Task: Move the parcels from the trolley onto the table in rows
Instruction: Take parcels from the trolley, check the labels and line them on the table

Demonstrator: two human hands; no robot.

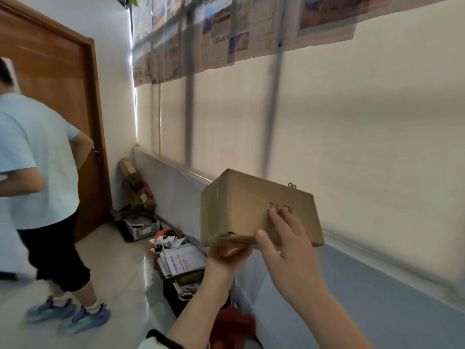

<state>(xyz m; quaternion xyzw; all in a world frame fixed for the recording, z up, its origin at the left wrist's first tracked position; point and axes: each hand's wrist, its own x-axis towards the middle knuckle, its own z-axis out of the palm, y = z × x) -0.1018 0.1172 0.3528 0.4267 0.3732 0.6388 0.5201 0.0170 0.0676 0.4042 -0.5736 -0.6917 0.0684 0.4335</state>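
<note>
Holding a box (236, 210) up in the air by the pale blind (352, 122), the left grip (230, 253) curls round its bottom edge. The right grip (284, 243) lies flat on the front, fingers straight. Another person (37, 159) stands by the door (50, 71), off to the left.

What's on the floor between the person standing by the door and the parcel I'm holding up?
Head view shows clutter along the wall: stacked cardboard, a grey crate, loose papers over a dark crate.
</note>
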